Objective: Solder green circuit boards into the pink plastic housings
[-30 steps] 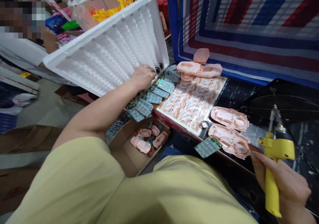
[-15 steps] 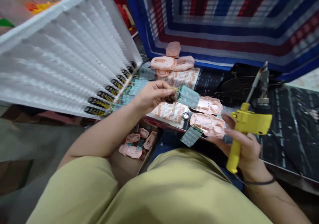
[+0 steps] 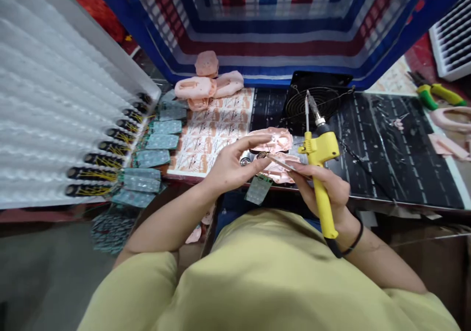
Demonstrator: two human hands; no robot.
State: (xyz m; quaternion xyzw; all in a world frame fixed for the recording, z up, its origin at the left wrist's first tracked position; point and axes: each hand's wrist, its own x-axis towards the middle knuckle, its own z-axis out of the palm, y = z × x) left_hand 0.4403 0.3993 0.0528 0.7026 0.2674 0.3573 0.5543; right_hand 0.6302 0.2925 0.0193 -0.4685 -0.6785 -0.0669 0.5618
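Note:
My right hand [image 3: 327, 188] grips a yellow soldering gun [image 3: 321, 183], its tip pointing up and away. Its thumb and fingertips also pinch a thin circuit board [image 3: 283, 163], seen edge-on. My left hand [image 3: 235, 166] is curled at the board's left end, thumb and forefinger around a small round part [image 3: 261, 155]; the grip is partly hidden. Beneath the hands lie two pink plastic shell halves, the far half [image 3: 277, 139] and the near half [image 3: 281, 174]. Another green circuit board [image 3: 258, 189] hangs over the table edge beside a round metal-rimmed piece [image 3: 245, 161].
At left, a white foam tray [image 3: 73, 100] holds black cylinders wired to several boards [image 3: 162, 141]. More pink shells [image 3: 195, 88] lie before the blue crate [image 3: 253, 80]. A black fan [image 3: 316, 97] stands behind the gun; pliers [image 3: 439, 93] lie far right.
My left hand has brought the circuit board over to my right hand, which now pinches it along with the soldering gun. The view has turned right.

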